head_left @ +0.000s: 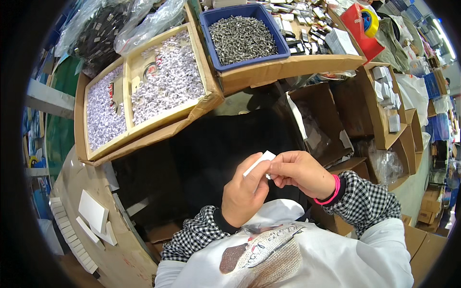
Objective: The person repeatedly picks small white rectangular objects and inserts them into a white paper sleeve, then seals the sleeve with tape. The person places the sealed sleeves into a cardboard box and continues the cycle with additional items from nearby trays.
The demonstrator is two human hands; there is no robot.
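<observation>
Close in front of my chest, my left hand [247, 189] is closed around a small white box [258, 162], its thumb lying along the side. The box is tilted, with its upper end showing past the fingers. My right hand [298, 174] meets it from the right, thumb and forefinger pinched together at the box's near right edge. Whether those fingertips grip the box itself or a small piece at its end is hidden. A pink band circles my right wrist.
Ahead stand a divided wooden tray [128, 115] of small whitish pieces and a blue bin [286, 52] of metal parts. White boxes [93, 211] lie on the left table, with a row of small ones [72, 235] along its edge. Open cardboard boxes [314, 108] stand on the right.
</observation>
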